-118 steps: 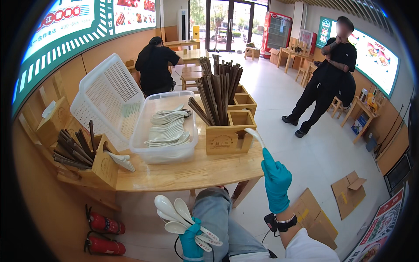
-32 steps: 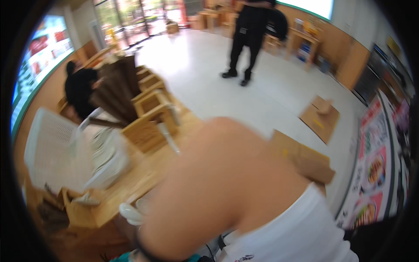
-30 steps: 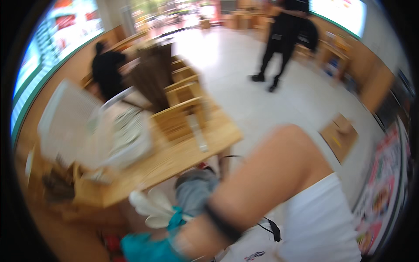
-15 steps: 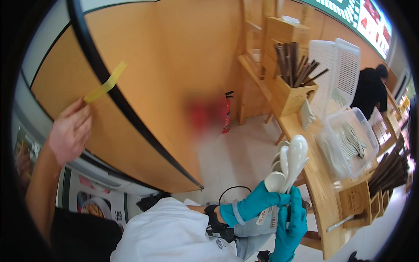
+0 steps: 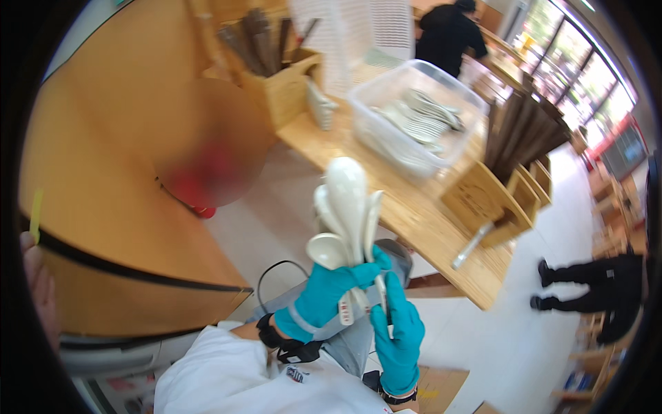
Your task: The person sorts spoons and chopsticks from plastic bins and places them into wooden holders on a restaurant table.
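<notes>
Both my hands wear teal gloves. My left hand (image 5: 319, 293) is closed round a bundle of white soup spoons (image 5: 347, 190), bowls up and handles poking out below the fingers. At the bundle's right side, my right hand (image 5: 400, 334) is closed with its fingertips on the handle of one spoon (image 5: 373, 217); part of that handle is hidden by the glove. Beyond the hands, a clear plastic bin (image 5: 386, 141) on the wooden table (image 5: 427, 228) holds more white spoons (image 5: 420, 121).
Wooden holders with dark chopsticks (image 5: 527, 131) stand at the table's right end, beside a lying utensil (image 5: 472, 245). Another chopstick holder (image 5: 293, 90) is far left. Someone's bare hand (image 5: 38, 283) and yellow tape (image 5: 36, 214) are at the left edge. People in black (image 5: 452, 34) are beyond.
My view has swung right, so the table and bin sit farther left. The other person's hand with the tape has slid to the left edge. My hands keep hold of the spoons.
</notes>
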### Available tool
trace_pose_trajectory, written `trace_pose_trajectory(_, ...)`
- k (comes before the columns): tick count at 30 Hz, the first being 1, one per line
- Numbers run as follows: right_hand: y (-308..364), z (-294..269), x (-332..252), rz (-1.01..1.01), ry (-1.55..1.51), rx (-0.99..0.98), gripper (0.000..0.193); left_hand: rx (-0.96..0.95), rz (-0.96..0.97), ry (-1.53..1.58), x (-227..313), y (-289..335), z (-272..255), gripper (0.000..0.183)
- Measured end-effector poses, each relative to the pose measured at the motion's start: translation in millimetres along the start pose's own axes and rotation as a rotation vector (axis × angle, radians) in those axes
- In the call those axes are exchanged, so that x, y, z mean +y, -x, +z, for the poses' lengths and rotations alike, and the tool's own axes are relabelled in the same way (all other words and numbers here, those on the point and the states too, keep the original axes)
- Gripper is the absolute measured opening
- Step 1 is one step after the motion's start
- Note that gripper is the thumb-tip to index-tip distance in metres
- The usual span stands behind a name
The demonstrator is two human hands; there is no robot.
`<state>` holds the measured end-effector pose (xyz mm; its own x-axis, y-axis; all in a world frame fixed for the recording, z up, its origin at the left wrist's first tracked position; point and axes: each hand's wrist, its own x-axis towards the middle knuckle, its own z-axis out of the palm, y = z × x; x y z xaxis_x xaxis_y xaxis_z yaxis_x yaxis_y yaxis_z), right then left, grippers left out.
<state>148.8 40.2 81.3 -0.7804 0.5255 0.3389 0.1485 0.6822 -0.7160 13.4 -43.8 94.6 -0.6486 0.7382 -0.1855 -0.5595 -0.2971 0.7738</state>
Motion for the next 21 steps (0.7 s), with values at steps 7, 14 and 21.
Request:
trace_pose_trajectory(7, 23.4, -7.5, -3.3, 0.161, -0.118, 0.188, 0.048, -0.053, -0.170, -0.018, -10.2, 2.1, 5.9, 0.029)
trace_pose_trajectory(14, 37.8, -16.4, -0.4, 0.791, -0.972, 0.256, 0.035, -0.091, -0.231, -0.163, -19.3, 14.2, 0.2, 0.032)
trace_pose_trajectory(21, 23.7, -27.1, 14.5, 0.690, -0.857, 0.789, 0.036, -0.122, -0.214, -0.184, -15.1, 5.6, -10.6, 0.026)
